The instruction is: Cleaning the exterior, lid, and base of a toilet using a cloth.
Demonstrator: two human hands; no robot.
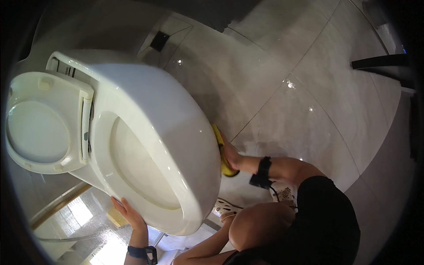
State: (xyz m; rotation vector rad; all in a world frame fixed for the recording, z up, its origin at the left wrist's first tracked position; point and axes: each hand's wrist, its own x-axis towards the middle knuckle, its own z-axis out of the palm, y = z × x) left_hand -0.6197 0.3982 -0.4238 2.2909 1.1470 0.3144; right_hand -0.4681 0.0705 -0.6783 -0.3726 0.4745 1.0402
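A white ceramic toilet (pixel 179 132) stands before me, its bowl open. The raised toilet seat and lid (pixel 78 124) lean back at the left. My left hand (pixel 134 217) rests against the near rim, fingers apart, holding nothing. On the bowl's outer side, my right hand (pixel 231 154) presses a yellow cleaning cloth (pixel 228 167) with a dark edge against the ceramic. The fingers are partly hidden behind the cloth and the curve of the bowl. Black straps with small devices circle both wrists or forearms.
Glossy grey floor tiles (pixel 265 109) spread to the right, with a dark square floor drain (pixel 160 41) behind the toilet. A black furniture leg (pixel 379 62) juts in at the right. Glass and a metal-edged strip (pixel 59 208) lie at lower left. My clogs (pixel 227 207) stand beside the bowl.
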